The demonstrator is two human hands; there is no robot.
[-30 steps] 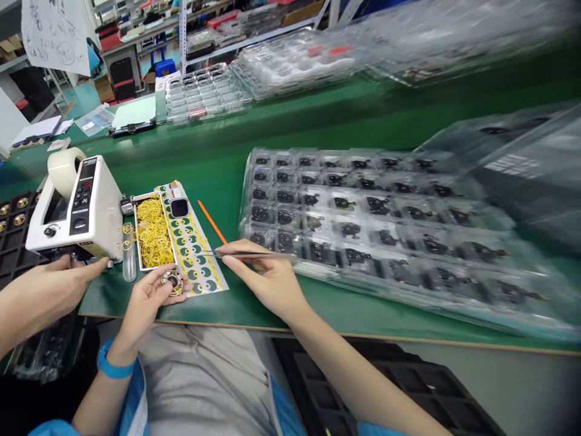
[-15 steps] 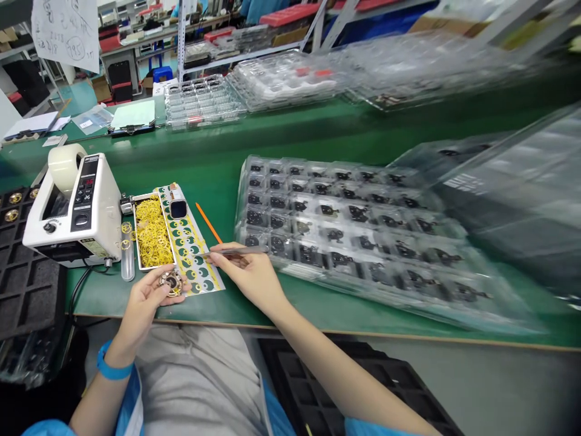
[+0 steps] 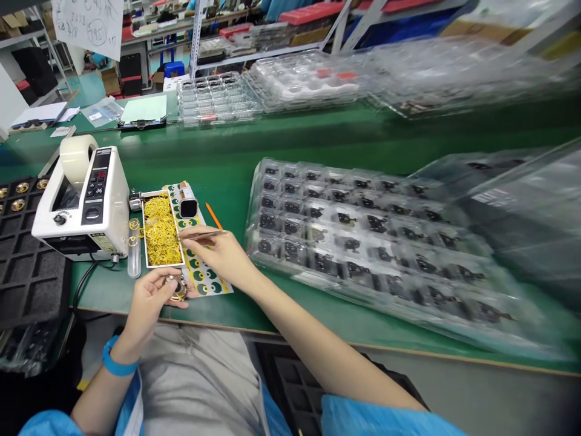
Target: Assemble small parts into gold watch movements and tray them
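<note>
A round metallic part (image 3: pixel 180 288) is held in my left hand (image 3: pixel 155 298) near the table's front edge. My right hand (image 3: pixel 218 253) grips thin tweezers (image 3: pixel 202 234), whose tips point left at the right rim of a white box (image 3: pixel 183 261). Yellow rings (image 3: pixel 161 233) fill that box. Beside it and partly under my right hand lies a sheet with green and yellow shapes (image 3: pixel 206 283). A smartwatch-like device (image 3: pixel 188 208) rests on the sheet's upper part. An orange stick (image 3: pixel 213 215) lies just beyond my right hand.
At the left stands a white tape dispenser (image 3: pixel 118 194), with a black compartment tray (image 3: pixel 40 272) beyond it. Clear trays of black parts (image 3: pixel 345 218) spread over the right side. More clear trays (image 3: pixel 304 79) and a clipboard (image 3: pixel 145 110) sit along the back.
My right hand and the tweezers have moved from over the patterned sheet up and left to the box of yellow rings. My left hand still holds the round part. The camera view has shifted slightly.
</note>
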